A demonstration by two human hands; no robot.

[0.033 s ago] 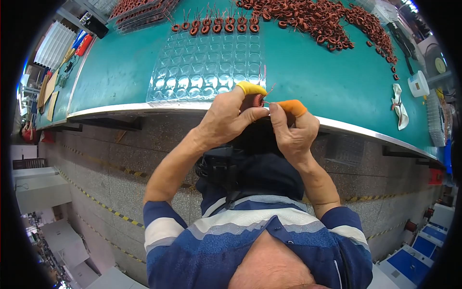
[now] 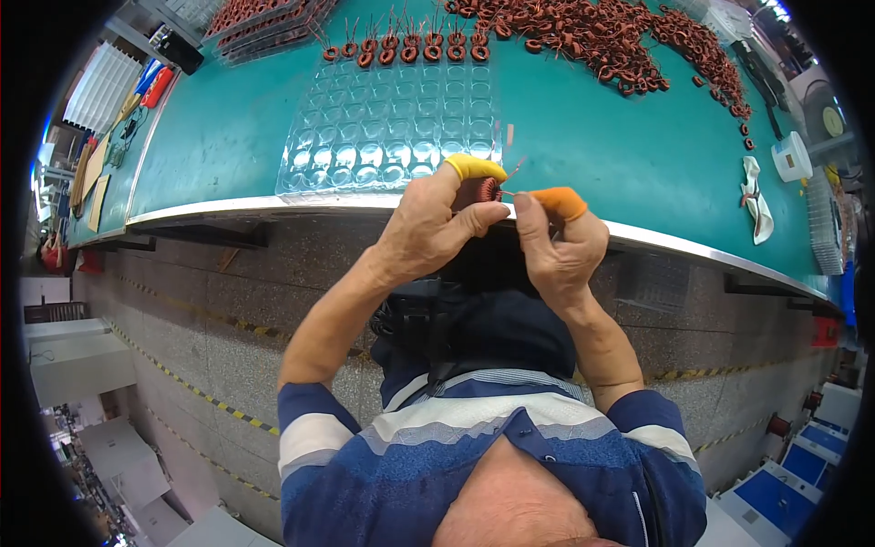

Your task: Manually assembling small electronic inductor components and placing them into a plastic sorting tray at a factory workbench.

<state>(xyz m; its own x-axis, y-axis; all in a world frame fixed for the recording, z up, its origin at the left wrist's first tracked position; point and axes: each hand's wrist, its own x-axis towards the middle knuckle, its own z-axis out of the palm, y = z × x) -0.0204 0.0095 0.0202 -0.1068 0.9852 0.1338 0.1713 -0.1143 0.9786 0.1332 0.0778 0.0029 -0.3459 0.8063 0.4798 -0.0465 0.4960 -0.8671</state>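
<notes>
My left hand (image 2: 436, 215), with a yellow finger cot on its index finger, pinches a small toroidal coil (image 2: 488, 190) wound in copper-red wire. The coil is held just over the table's near edge, with one wire lead (image 2: 516, 170) sticking up to the right. My right hand (image 2: 561, 239), with an orange finger cot, is closed in a pinch on the coil's other lead, which stretches sideways between the hands. Beyond my hands lies a clear plastic tray (image 2: 365, 120) with round pockets. Several finished-looking coils (image 2: 433, 53) stand with leads upward in its far rows.
A big heap of coils (image 2: 583, 41) covers the table's far right. Stacked trays of coils (image 2: 273, 27) are at the far left. To the right are a white tub (image 2: 791, 159), a white cloth strip (image 2: 756, 202) and stacked clear trays (image 2: 825, 228). A metal edge (image 2: 684, 251) borders the green table.
My right hand has shifted slightly to the right, away from the coil, and more of the lead shows between the hands. My left hand keeps its hold on the coil.
</notes>
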